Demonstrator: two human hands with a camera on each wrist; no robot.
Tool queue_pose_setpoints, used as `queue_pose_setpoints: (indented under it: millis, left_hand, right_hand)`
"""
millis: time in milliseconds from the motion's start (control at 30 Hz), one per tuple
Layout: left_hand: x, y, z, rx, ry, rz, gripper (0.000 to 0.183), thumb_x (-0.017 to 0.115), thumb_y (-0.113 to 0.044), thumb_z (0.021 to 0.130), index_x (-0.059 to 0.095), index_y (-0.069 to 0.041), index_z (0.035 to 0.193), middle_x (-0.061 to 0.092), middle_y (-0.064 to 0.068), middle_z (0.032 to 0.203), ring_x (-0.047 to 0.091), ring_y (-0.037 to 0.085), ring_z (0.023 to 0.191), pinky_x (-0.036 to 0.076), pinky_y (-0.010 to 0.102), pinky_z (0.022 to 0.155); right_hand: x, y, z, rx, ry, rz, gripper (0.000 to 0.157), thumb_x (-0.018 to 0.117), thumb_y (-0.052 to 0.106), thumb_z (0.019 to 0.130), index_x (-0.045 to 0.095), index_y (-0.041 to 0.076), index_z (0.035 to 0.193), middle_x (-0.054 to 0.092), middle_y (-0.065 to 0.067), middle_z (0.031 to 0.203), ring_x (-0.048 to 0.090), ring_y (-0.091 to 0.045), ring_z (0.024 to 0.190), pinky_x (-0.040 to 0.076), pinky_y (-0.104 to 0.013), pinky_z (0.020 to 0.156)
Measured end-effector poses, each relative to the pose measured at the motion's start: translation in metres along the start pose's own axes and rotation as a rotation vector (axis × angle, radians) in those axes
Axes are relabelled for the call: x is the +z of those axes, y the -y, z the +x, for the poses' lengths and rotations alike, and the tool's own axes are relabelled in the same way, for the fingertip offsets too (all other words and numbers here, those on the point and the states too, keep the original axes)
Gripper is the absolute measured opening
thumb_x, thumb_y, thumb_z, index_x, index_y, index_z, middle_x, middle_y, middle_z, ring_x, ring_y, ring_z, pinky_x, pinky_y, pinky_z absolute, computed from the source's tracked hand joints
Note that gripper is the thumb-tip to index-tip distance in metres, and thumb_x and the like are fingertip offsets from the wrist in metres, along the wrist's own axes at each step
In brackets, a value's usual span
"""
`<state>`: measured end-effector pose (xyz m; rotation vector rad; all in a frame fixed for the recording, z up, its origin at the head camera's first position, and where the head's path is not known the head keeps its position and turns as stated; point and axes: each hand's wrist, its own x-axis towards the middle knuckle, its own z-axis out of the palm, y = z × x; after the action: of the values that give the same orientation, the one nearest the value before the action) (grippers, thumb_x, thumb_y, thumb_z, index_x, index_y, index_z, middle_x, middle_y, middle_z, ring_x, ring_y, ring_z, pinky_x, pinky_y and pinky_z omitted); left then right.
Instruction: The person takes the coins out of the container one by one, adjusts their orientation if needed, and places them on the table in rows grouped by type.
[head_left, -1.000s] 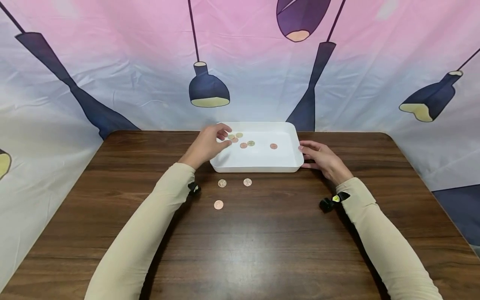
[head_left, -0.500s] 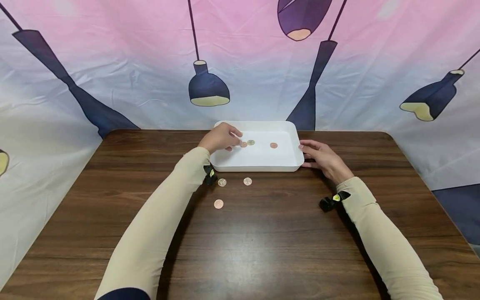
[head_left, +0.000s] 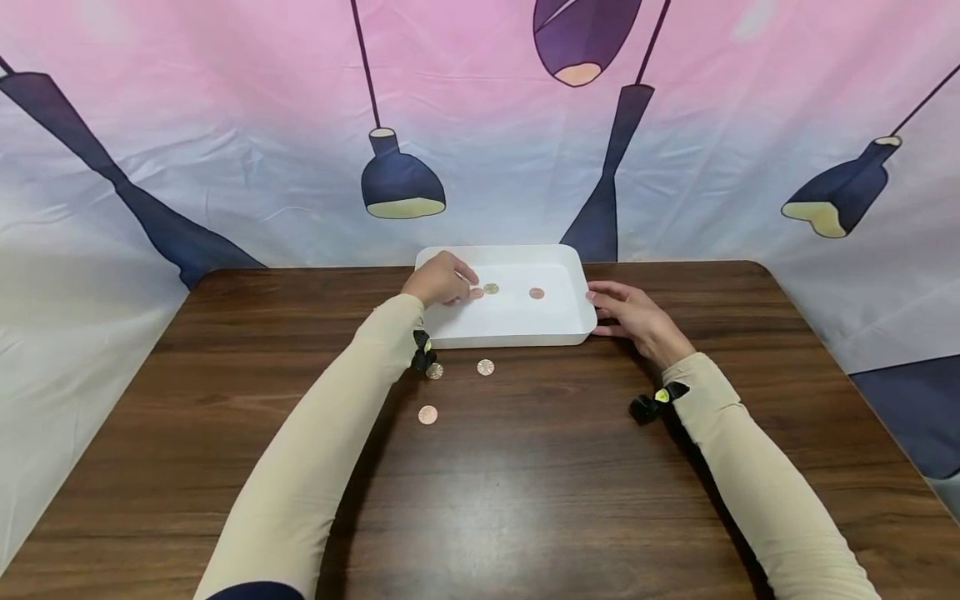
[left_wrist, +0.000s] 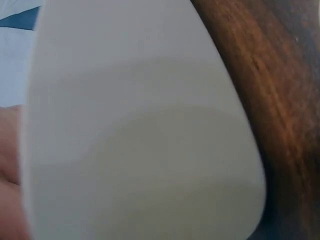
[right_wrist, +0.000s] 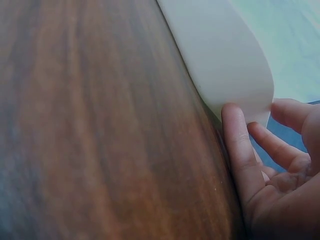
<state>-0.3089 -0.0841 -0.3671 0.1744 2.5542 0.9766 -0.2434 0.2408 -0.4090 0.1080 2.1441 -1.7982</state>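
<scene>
One sleeved left arm [head_left: 322,467] is slanting up to the left end of the white tray [head_left: 517,321], and its left hand [head_left: 437,282] is hanging over the tray's left part, apparently dipping past the rim to get at flat, thin discs. From my distant post I can't tell whether its fingers are pinching anything: the hand is hiding most of them, and the tray's outer wall is filling much of the left wrist view. In front of the tray's left part, the black wrist camera [head_left: 423,350] is partly covering a brassy coin [head_left: 436,372]; a copper coin [head_left: 427,414] is lying farther out, and a pale coin [head_left: 486,367] nearer the front wall. Inside the tray, a reddish coin [head_left: 477,293] is lying beside the left fingertips, a gold-toned coin [head_left: 491,288] is sitting just right of it, and a lone coin [head_left: 536,293] is resting toward the tray's right. At the tray's right end, the right hand [head_left: 641,321] is spreading its fingers, their tips touching the wall from outside; I'm judging that they are bracing it against sliding.

As for surfaces, the sleeve is wrinkling softly, the coins are showing round, metallic faces, the tray is looking smooth, perhaps plastic, with rounded corners, and the wood-grained table [head_left: 480,500] beneath it is shining faintly.
</scene>
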Motion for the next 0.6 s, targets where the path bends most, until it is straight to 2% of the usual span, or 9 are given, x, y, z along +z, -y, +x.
queue_pose_setpoints:
  millis: [200, 400, 600]
  left_hand:
    - [0.003, 0.010, 0.002, 0.019, -0.041, -0.056, 0.025, 0.076, -0.010, 0.094, 0.077, -0.006, 0.119, 0.063, 0.003, 0.081, 0.048, 0.011, 0.062, 0.040, 0.025, 0.060]
    - [0.006, 0.015, -0.002, 0.026, -0.054, -0.051, 0.023, 0.075, -0.014, 0.096, 0.078, -0.008, 0.119, 0.067, 0.006, 0.106, 0.052, 0.015, 0.079, 0.043, 0.027, 0.070]
    - [0.008, 0.011, -0.001, 0.023, -0.047, -0.027, 0.019, 0.074, -0.016, 0.099, 0.078, -0.012, 0.117, 0.065, 0.007, 0.105, 0.051, 0.016, 0.081, 0.042, 0.028, 0.071]
  right_hand:
    - [0.001, 0.000, 0.001, 0.012, 0.000, -0.004, 0.060, 0.058, 0.029, 0.110, 0.039, 0.006, 0.162, 0.056, -0.011, 0.130, 0.067, -0.008, 0.096, 0.061, -0.026, 0.085]
    - [0.004, -0.001, 0.001, 0.012, -0.001, -0.003, 0.059, 0.058, 0.029, 0.111, 0.040, 0.006, 0.161, 0.055, -0.013, 0.135, 0.067, -0.009, 0.098, 0.061, -0.027, 0.086]
    - [0.003, -0.001, 0.000, 0.000, -0.010, -0.002, 0.059, 0.058, 0.029, 0.110, 0.040, 0.006, 0.161, 0.056, -0.014, 0.134, 0.067, -0.009, 0.097, 0.061, -0.025, 0.085]
